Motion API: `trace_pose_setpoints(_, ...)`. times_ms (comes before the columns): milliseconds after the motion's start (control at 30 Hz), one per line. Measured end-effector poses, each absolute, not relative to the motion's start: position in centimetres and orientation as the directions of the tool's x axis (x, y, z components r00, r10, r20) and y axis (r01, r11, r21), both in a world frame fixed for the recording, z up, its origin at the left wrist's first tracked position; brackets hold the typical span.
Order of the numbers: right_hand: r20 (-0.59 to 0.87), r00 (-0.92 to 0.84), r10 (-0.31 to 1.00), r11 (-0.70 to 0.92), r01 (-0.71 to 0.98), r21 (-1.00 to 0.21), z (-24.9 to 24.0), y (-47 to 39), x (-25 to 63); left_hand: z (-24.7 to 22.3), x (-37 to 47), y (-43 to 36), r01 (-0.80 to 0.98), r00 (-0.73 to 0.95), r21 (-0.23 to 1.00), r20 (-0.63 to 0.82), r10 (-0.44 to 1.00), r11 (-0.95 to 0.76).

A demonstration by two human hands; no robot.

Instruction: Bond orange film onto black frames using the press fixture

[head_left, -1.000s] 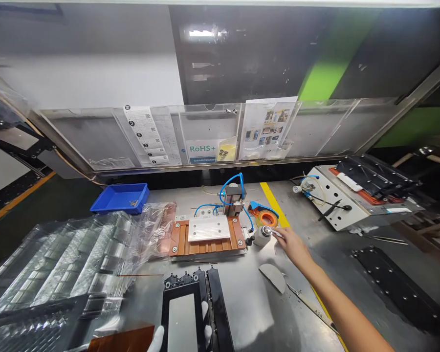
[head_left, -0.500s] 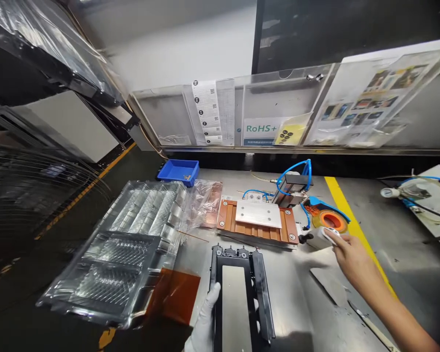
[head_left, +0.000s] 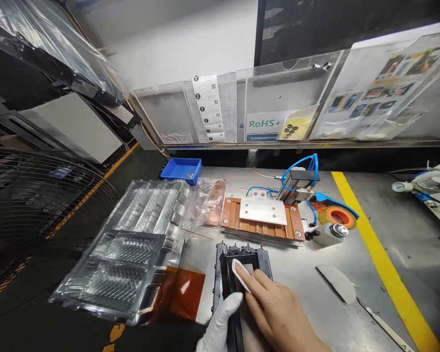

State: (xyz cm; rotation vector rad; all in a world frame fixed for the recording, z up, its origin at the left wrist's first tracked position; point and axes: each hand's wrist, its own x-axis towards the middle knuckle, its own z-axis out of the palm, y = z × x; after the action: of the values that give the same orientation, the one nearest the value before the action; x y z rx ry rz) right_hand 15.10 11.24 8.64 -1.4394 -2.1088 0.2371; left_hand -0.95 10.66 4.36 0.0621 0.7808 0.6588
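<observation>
My left hand (head_left: 222, 322), in a white glove, is closed around the left side of a black plastic housing (head_left: 230, 283) at the bottom middle. A pale flat strip lies along the housing, now largely covered by my right hand. My bare right hand (head_left: 275, 305) presses a small white wiping cloth (head_left: 239, 274) against the housing near its far end, with the cloth over the fingertips. To the right stands a white bottle (head_left: 327, 235) with a silver top. A white pad (head_left: 338, 283) lies in front of it on the metal table.
Behind the housing sits a brown fixture (head_left: 229, 215) with a silver plate and blue air hoses. Clear plastic trays (head_left: 132, 244) and an amber sheet (head_left: 187, 293) lie left. Orange-cored tape (head_left: 340, 217), a knife-like tool (head_left: 383, 325) and a blue bin (head_left: 181, 170) are also around.
My right hand has come from the bottle at the right to the housing, bringing the white cloth onto it. My left hand still holds the housing; the view has shifted slightly.
</observation>
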Motion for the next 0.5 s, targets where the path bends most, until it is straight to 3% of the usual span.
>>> trace_pose_setpoints(500, 0.351, -0.17, 0.921, 0.306, 0.871, -0.384, 6.8, 9.9, 16.6, 5.0, -0.9, 10.1, -0.487, 0.536, 0.287, -0.648, 0.542, 0.825)
